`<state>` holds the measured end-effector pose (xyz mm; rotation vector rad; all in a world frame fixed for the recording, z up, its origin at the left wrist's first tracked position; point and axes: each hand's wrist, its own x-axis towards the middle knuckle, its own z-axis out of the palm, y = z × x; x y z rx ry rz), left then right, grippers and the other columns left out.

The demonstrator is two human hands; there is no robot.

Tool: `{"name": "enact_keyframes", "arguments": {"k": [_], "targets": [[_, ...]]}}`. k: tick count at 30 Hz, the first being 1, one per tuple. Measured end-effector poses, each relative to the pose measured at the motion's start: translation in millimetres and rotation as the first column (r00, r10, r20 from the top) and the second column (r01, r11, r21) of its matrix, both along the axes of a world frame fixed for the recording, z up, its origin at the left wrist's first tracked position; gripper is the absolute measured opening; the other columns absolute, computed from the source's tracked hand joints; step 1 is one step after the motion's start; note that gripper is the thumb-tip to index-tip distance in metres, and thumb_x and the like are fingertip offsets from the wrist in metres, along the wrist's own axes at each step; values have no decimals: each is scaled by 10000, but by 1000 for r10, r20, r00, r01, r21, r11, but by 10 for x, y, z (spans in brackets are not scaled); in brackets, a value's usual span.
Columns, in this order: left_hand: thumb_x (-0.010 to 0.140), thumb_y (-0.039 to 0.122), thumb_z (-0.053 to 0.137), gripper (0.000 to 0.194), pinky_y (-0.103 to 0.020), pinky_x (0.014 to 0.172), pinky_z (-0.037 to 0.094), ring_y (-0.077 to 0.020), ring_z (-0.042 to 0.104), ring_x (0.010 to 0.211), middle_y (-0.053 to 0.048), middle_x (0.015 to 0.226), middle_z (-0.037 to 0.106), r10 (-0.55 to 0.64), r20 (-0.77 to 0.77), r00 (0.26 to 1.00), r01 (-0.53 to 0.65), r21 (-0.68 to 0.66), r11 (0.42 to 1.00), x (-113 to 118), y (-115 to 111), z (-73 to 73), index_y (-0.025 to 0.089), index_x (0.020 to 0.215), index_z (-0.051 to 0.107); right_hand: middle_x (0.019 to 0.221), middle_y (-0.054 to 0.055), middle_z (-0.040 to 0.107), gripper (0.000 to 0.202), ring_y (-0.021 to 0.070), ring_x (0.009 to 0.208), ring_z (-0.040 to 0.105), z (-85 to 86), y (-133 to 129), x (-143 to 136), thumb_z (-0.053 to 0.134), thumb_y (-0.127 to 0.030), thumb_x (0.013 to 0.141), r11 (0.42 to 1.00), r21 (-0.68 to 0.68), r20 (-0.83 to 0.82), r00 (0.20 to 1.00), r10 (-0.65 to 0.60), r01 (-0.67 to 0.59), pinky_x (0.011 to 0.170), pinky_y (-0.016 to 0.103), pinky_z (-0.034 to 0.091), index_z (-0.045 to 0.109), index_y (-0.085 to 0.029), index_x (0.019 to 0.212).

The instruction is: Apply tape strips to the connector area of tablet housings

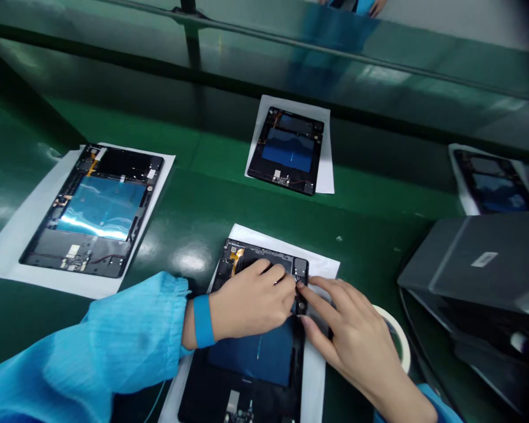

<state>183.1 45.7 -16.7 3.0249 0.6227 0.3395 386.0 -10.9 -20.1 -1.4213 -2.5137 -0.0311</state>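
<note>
An opened tablet [247, 376] lies in front of me on a white sheet [312, 382], its inner parts and blue battery exposed. My left hand [255, 299], with a blue band at the wrist, reaches across the upper part of the tablet. Its fingers are curled closed near the right edge, and whatever they pinch is hidden. From the right, my right hand [352, 323] comes in with fingers stretched and apart. Its index fingertip and thumb tip rest at the tablet's right edge, close beside the left fingers.
Another opened tablet [101, 205] lies on paper at left; one more [288, 150] sits farther back. A third [494, 182] is at far right, behind a dark grey box [476, 258]. A tape roll [399, 338] is partly behind my right hand. A person [352, 6] stands beyond the bench.
</note>
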Motion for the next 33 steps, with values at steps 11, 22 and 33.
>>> {"name": "enact_keyframes", "arguments": {"k": [11, 22, 33], "targets": [[909, 250, 530, 176, -375, 664, 396, -237, 545, 858, -58, 862, 568, 17, 25, 1000, -17, 0, 1000, 7, 17, -5, 105, 894, 630, 1045, 75, 656, 285, 167, 911, 629, 56, 67, -2, 448, -308, 949, 992, -30, -190, 974, -124, 120, 732, 265, 515, 623, -149, 1109], [924, 260, 518, 205, -382, 672, 408, -243, 553, 871, -71, 899, 587, 19, 21, 1000, -18, -17, 1000, 14, 28, -12, 88, 969, 619, 908, 41, 690, 155, 150, 769, 648, -114, 210, -39, 616, -210, 873, 966, 189, -124, 980, -157, 179, 637, 254, 464, 642, -125, 1000], [915, 247, 520, 181, -379, 665, 402, -240, 549, 864, -62, 892, 583, 23, -4, 1000, -23, -26, 999, 28, 32, 8, 97, 941, 617, 875, 24, 682, 132, 140, 741, 611, -97, 221, -87, 617, -213, 872, 965, 195, -69, 984, -163, 174, 640, 259, 435, 654, -140, 976]]}}
